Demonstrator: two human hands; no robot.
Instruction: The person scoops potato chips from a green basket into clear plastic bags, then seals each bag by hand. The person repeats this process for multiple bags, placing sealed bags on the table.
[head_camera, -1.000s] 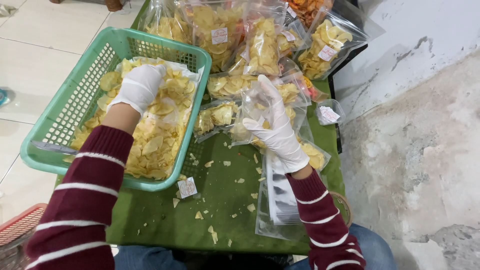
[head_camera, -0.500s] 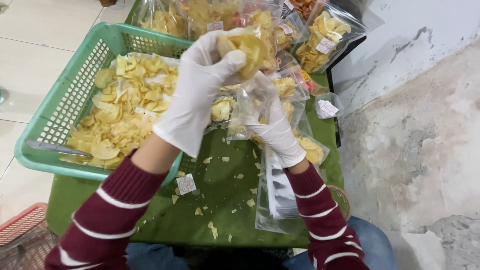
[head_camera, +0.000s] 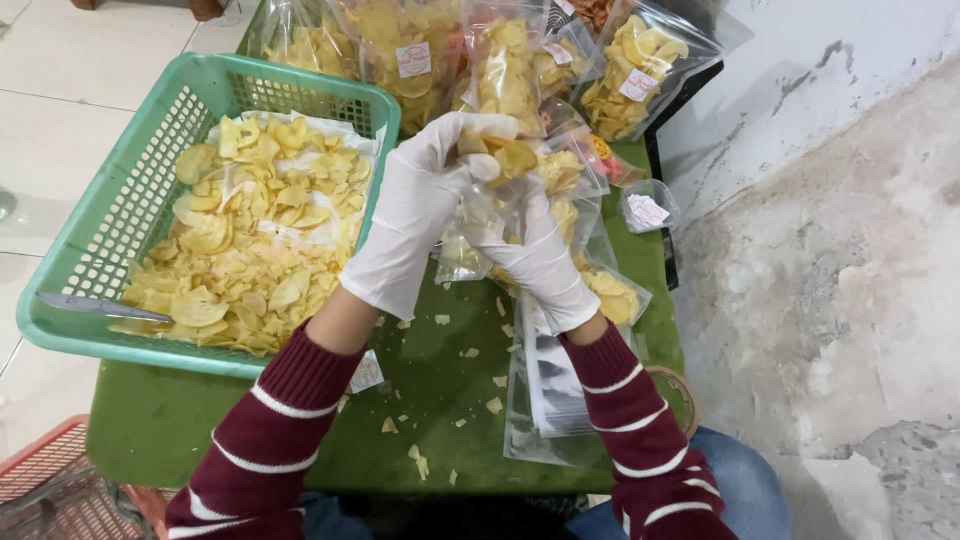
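Your left hand (head_camera: 415, 215) grips a bunch of chips (head_camera: 500, 152) right above the clear bag (head_camera: 520, 215), which your right hand (head_camera: 540, 262) holds upright above the table (head_camera: 440, 400)

— Where does my head camera sit?
— High above the green table (head_camera: 430, 400), looking steeply down and close in, my sleeves entering from the bottom edge.
— Any second view?
— I have only this one; tiled floor left, wall right.
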